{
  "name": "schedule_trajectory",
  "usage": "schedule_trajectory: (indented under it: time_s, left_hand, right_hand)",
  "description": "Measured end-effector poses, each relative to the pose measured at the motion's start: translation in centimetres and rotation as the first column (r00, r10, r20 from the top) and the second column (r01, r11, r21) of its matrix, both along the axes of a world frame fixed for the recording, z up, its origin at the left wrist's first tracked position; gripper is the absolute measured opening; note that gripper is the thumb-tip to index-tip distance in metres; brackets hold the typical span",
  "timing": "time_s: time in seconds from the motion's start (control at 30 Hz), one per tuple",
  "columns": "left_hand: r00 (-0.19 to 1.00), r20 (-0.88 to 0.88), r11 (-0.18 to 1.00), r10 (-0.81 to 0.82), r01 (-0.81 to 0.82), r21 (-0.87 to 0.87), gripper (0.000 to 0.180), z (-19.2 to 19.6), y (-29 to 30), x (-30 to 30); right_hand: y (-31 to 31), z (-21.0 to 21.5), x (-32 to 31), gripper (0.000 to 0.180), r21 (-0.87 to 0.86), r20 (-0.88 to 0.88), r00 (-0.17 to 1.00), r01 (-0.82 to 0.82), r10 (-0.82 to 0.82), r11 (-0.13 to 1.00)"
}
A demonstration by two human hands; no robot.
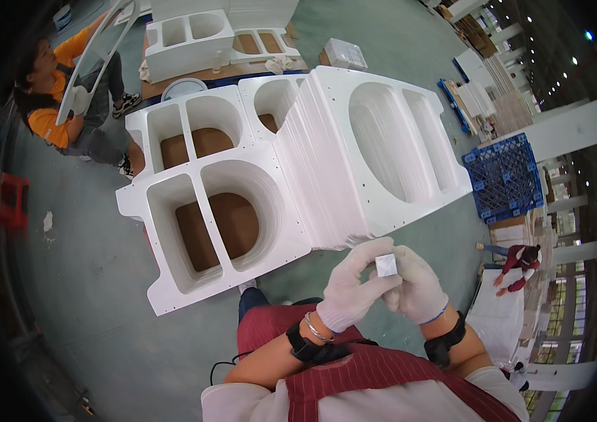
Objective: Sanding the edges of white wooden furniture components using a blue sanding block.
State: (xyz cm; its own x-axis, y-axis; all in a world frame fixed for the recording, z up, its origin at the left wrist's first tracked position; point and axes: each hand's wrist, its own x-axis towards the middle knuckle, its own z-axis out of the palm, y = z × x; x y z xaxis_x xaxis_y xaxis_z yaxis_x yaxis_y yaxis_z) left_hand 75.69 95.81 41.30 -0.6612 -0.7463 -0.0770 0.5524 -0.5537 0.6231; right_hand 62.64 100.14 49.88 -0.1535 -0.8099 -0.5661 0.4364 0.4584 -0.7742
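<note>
A small whitish block with a square face (pixel 386 264) is held up in front of my apron, between my two hands. My left hand (pixel 353 287), in a white knit glove, is closed on it with the thumb below and the fingers above. My right hand (pixel 416 287), gloved alike, closes round it from the other side; its fingertips are partly hidden. Just beyond the hands rises a tall stack of white panels (pixel 411 151) with rounded and long cutouts. Left of it stand lower stacks of similar white panels (pixel 281 211), brown board showing through their openings.
At the left, a person in orange (pixel 52 119) holds a white frame (pixel 98 53). More white panels (pixel 193 53) lie at the back beside a wrapped box (pixel 344 53). A blue pallet (pixel 506 176) stands at the right, with another person (pixel 520 264) nearby. A red stool (pixel 13 200) is far left.
</note>
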Motion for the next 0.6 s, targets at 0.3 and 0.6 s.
schedule_trajectory:
  time_s: [0.3, 0.6]
  left_hand:
    - [0.970, 0.035, 0.921, 0.241, -0.240, 0.308, 0.038, -6.6, -0.6, 4.4]
    - [0.929, 0.012, 0.805, 0.370, -0.327, 0.494, 0.058, -10.3, 8.8, -6.8]
  right_hand:
    - [-14.4, 3.0, -13.4, 0.037, 0.113, -0.590, 0.749, -0.292, 0.301, 0.950]
    - [-23.4, -11.6, -19.6, 0.035, 0.633, -0.302, -0.332, -0.771, 0.894, -0.072]
